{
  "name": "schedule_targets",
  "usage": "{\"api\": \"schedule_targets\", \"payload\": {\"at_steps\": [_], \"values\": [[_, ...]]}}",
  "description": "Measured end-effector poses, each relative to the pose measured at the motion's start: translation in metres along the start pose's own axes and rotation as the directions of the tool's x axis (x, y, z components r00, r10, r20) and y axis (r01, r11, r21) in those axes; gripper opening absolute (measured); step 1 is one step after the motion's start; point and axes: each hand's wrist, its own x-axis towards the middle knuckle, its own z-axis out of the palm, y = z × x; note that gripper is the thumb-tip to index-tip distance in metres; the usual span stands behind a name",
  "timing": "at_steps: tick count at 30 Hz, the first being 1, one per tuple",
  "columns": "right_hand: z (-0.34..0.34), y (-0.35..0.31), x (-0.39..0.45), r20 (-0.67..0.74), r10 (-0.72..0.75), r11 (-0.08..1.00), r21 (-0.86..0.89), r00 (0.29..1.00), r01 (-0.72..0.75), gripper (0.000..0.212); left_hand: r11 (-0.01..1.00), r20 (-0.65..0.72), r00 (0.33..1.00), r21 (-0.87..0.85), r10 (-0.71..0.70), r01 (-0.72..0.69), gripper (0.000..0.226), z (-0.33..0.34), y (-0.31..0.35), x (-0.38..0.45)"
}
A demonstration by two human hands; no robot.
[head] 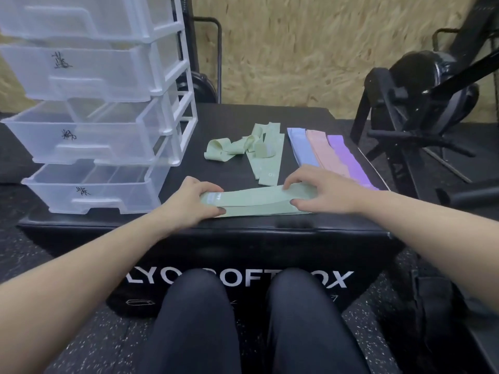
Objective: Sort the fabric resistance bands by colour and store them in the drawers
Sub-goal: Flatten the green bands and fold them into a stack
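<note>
drawer labels [69, 136] illegible, box lettering [243, 279] knee-hidden

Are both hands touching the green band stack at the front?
Touching. The head view shows the left hand and right hand gripping opposite ends of the green band stack.

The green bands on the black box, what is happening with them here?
A person is holding a flat stack of green bands at its two ends with the left hand and right hand. More green bands lie loose behind it, beside blue, pink and purple bands. The drawers hold none yet.
</note>
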Motion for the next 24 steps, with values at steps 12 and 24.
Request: {"api": "schedule_targets", "payload": {"at_steps": [12,24], "values": [[0.049,0.051,0.032,-0.006,-0.066,0.993,-0.097,0.998,0.065,0.041,0.954,0.063,0.991,0.27,0.116,-0.129,0.053,0.018,-0.046,0.042],[0.063,0.074,0.026,0.061,-0.097,0.986,-0.133,0.993,0.104,0.038,0.874,0.121,0.955,0.386,0.27,-0.296,0.057,0.018,-0.065,0.044]]}}
